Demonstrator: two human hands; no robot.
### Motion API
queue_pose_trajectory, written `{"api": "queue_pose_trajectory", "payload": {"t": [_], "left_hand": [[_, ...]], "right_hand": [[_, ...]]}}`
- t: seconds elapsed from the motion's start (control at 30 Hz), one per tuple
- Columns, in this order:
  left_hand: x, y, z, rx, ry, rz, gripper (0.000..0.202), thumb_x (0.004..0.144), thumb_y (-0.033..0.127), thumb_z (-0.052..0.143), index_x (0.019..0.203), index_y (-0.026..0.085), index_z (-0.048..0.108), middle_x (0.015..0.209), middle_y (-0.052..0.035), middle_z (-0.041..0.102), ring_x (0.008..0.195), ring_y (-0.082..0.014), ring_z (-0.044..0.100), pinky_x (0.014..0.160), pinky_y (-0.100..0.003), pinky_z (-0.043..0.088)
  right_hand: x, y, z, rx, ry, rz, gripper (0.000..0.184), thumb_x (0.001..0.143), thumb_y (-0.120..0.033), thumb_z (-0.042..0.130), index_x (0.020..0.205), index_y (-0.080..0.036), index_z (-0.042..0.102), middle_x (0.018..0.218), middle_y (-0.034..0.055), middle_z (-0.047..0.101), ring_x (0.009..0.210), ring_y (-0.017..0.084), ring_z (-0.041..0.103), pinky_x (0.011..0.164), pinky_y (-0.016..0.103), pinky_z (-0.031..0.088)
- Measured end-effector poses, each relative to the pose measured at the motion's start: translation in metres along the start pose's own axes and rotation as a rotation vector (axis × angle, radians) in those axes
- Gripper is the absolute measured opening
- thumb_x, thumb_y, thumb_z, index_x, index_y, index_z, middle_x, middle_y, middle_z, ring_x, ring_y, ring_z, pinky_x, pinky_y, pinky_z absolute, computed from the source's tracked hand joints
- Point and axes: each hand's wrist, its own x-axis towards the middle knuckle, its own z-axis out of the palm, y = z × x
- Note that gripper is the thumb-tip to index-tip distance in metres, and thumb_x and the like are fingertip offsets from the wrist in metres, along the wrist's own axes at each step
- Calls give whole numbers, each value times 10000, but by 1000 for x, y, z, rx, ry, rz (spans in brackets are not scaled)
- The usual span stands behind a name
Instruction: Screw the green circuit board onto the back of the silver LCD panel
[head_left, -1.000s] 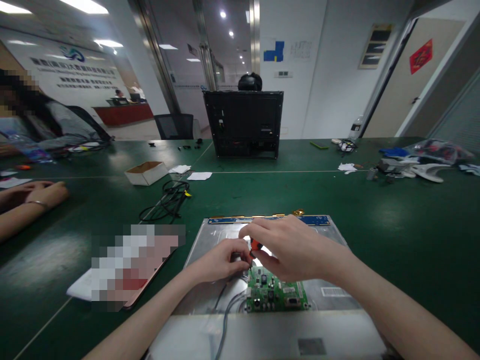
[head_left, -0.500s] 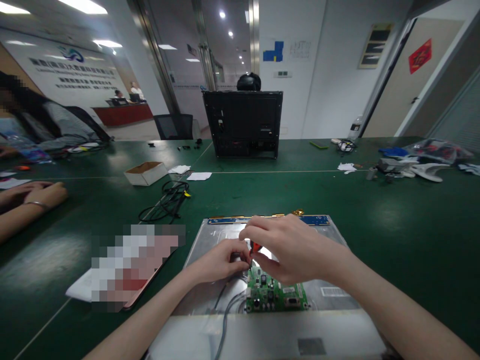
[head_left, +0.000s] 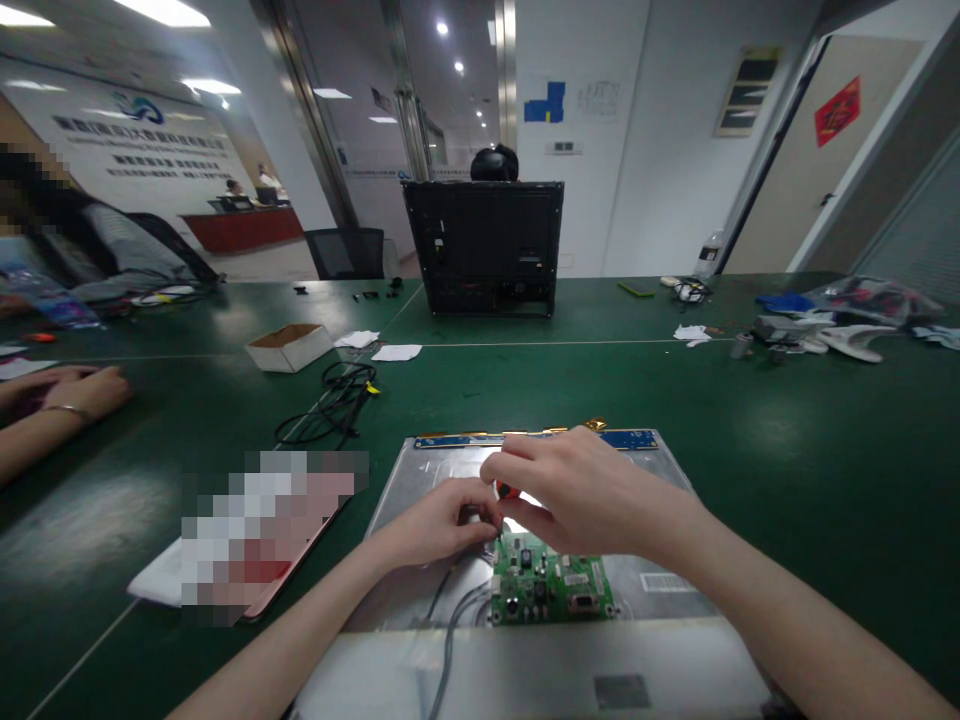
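A green circuit board (head_left: 551,585) lies on the silvery back of a display panel (head_left: 660,610). My right hand (head_left: 577,490) curls over the board's upper left corner, its fingers around the red-and-black handle of a screwdriver (head_left: 508,490). The tool's lower end is mostly hidden between the hands. From the left, my left hand (head_left: 450,515) is closed with thumb and fingertips together beside the screwdriver's tip, at the board's corner. What those fingertips pinch is too small and covered to name. Grey cables (head_left: 450,640) run down from the board's left side.
Left of the panel lie a partly blurred pink-and-white packet (head_left: 270,570), a black cable coil (head_left: 337,395) and an open box (head_left: 291,347). A black monitor casing (head_left: 487,245) stands behind. Another person's hands (head_left: 82,395) rest at far left. Plastic-wrapped items (head_left: 877,300) lie at right.
Fingers of my right hand have shifted slightly around the screwdriver handle, whose visible part looks turned. My left hand stays in place at the board's corner.
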Motion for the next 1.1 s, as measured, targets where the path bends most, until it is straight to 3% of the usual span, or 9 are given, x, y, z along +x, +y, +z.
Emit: {"api": "queue_pose_trajectory", "payload": {"t": [0.5,0.73,0.97,1.1], "left_hand": [[2,-2,-1,-46,-15,11,75,781,188,610,709,167,614,715,14,613,690,-147,537,634,-233,412],[1,-4,0,-60,-20,12,58,800,191,617,827,165,661,834,-18,670,792,-176,594,742,-276,451],[1,0,-1,-50,-16,-10,52,790,212,613,774,166,632,737,7,628,672,-146,540,626,-238,418],[2,4,-2,-90,-6,-1,20,764,180,614,775,169,626,739,14,625,683,-148,548,644,-244,423]], "right_hand": [[-1,1,-3,-32,-49,42,128,904,-317,526,909,-189,521,771,14,673,577,104,503,499,267,182],[-2,-2,-8,-65,-68,80,117,845,-259,493,926,-177,517,723,11,648,515,109,443,470,273,168],[0,0,-4,-67,-48,89,162,927,-335,465,893,-186,517,629,-10,611,476,91,420,482,273,153],[0,0,-3,-88,-33,114,221,939,-363,461,847,-176,537,696,11,643,532,100,479,492,271,170]]}}
